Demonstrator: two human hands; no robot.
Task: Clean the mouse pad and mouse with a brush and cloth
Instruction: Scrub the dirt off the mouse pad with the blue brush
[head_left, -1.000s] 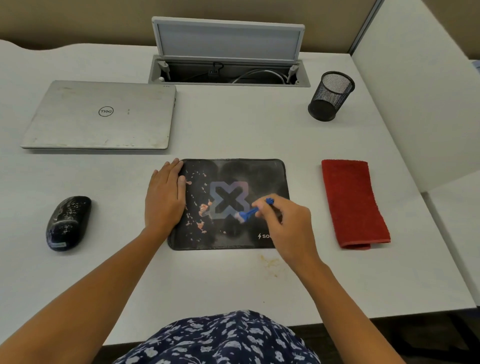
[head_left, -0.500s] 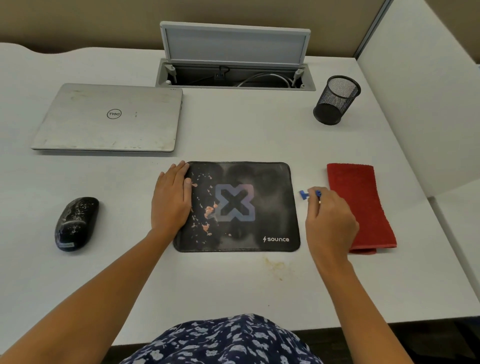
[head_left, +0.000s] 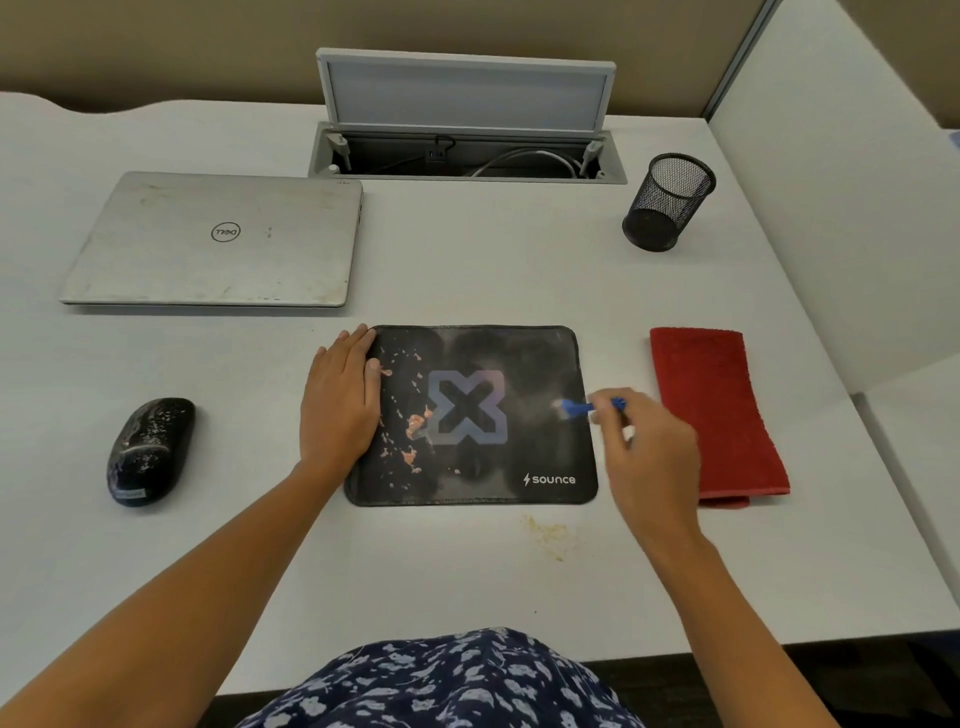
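A black mouse pad (head_left: 519, 358) with an X logo lies at the desk's centre, orange crumbs scattered over its left part. My left hand (head_left: 340, 405) rests flat on the pad's left edge. My right hand (head_left: 649, 452) pinches a small blue brush (head_left: 576, 407), whose bristle end sits over the pad's right edge. A folded red cloth (head_left: 711, 410) lies just right of the pad. The black mouse (head_left: 148, 449), speckled with dirt, sits on the desk to the left.
A shut silver laptop (head_left: 218, 239) lies at the back left. A black mesh pen cup (head_left: 667, 202) stands at the back right, beside an open cable hatch (head_left: 467, 156). A white partition (head_left: 852, 182) rises on the right. Yellowish crumbs (head_left: 545, 532) lie below the pad.
My right hand swept the brush from the pad's middle off past its right edge, then came back left to that edge. My left hand stayed on the pad.
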